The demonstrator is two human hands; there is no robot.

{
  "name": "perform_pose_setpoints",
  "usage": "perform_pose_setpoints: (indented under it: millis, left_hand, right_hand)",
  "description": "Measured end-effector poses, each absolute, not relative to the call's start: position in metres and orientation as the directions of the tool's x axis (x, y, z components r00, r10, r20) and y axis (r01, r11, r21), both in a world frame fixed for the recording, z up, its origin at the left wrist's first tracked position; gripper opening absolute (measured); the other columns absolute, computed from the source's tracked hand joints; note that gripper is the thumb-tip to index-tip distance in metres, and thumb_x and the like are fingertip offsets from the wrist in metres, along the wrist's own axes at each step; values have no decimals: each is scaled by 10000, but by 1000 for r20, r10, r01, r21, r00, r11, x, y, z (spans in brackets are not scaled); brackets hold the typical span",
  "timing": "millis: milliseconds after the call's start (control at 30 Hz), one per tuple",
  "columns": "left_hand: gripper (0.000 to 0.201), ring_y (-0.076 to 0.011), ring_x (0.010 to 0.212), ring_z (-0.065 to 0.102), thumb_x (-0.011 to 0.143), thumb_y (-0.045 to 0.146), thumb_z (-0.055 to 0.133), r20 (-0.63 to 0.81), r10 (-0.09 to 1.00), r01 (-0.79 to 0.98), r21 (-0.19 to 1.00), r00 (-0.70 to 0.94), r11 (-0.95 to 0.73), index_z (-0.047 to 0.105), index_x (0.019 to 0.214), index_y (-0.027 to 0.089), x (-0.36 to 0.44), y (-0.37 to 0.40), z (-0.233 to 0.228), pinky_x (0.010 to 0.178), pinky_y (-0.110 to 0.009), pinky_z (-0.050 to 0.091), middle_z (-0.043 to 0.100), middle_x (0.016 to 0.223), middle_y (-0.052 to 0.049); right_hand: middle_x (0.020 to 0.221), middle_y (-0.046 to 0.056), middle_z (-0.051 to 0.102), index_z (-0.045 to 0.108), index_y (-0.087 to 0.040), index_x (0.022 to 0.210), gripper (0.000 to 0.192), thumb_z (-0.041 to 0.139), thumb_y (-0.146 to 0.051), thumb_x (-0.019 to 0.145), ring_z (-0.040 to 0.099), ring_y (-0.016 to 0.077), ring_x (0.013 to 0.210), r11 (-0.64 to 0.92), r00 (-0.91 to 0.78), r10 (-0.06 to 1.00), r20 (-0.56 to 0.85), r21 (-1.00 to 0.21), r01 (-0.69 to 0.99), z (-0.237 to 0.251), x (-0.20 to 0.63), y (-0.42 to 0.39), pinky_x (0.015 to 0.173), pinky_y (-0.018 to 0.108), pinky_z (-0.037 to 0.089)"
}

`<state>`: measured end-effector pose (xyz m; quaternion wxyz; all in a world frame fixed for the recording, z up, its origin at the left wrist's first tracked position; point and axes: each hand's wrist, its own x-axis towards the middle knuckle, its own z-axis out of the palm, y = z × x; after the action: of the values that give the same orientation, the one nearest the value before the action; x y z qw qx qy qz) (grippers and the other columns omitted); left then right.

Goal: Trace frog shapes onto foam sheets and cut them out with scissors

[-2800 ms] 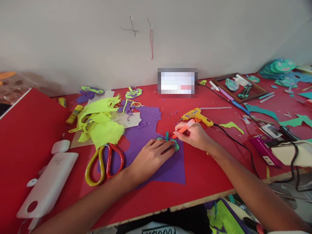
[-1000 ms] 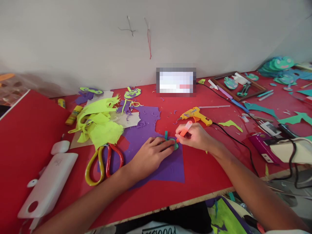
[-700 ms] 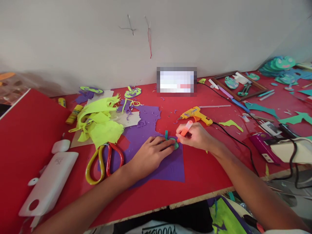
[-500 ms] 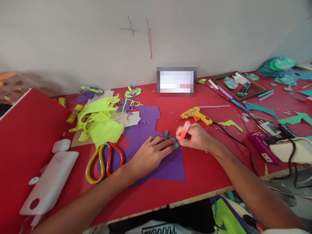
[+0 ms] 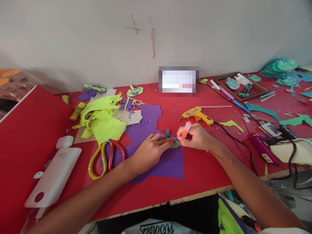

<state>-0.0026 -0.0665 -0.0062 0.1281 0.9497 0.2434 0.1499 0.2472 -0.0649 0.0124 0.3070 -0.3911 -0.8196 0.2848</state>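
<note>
My left hand (image 5: 151, 149) lies with its fingers stretched out over a small green cutout (image 5: 174, 142), pressing it onto a purple foam sheet (image 5: 168, 165). Part of the cutout is under the fingers; a short teal strip (image 5: 167, 132) sticks up behind them. My right hand (image 5: 196, 138) is closed around an orange pen-like tool (image 5: 185, 130) with a pale translucent upper end. Its lower tip is at the cutout's right side, near the sheet's edge; I cannot make out the point itself. Left of my left hand lie scissors (image 5: 104, 161) with one yellow and one red handle.
A yellow glue gun (image 5: 198, 114) lies beyond my right hand, its black cord trailing right. Lime scraps (image 5: 107, 122) are heaped at left, near a white power bank (image 5: 57, 175). At the back right are a wooden frame (image 5: 262, 87) and a purple box (image 5: 262, 148).
The left fingers have drawn back slightly, uncovering more of the green cutout. The right hand keeps the orange tool at its edge. The whole view has shifted a little.
</note>
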Motion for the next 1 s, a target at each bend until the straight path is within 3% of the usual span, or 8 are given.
perform_pose_setpoints:
  millis: [167, 367, 633, 1000]
  left_hand:
    - [383, -191, 1186, 578, 1007, 69, 443, 254, 529, 387, 447, 809, -807, 662, 1266, 247, -3, -62, -8, 995, -348, 493, 689, 1335, -28]
    - [328, -183, 1183, 604, 1016, 92, 449, 338, 516, 307, 511, 787, -803, 691, 1208, 202, -4, -58, -11, 1059, -369, 501, 715, 1261, -53]
    - [296, -193, 1023, 591, 984, 119, 537, 304, 606, 457, 439, 735, -774, 756, 1130, 256, -3, -61, -7, 890, -341, 507, 661, 1127, -75]
    - [268, -191, 1013, 586, 997, 179, 547, 265, 579, 435, 445, 771, -783, 764, 1127, 267, -8, -51, -9, 905, -339, 483, 681, 1106, -68]
  right_hand:
    - [636, -41, 580, 590, -197, 724, 159, 588, -181, 882, 412, 87, 526, 533, -516, 812, 274, -709, 462, 14, 246, -67, 525, 233, 338]
    - [644, -37, 595, 593, -197, 730, 162, 593, -189, 892, 425, 90, 529, 524, -528, 809, 260, -727, 444, 19, 243, -68, 535, 233, 357]
    - [666, -36, 601, 605, -197, 738, 152, 605, -178, 888, 464, 94, 559, 520, -542, 805, 239, -724, 453, 17, 244, -69, 565, 233, 378]
    - [692, -30, 630, 626, -199, 758, 131, 621, -192, 889, 489, 102, 574, 519, -548, 803, 236, -729, 446, 20, 239, -73, 573, 235, 391]
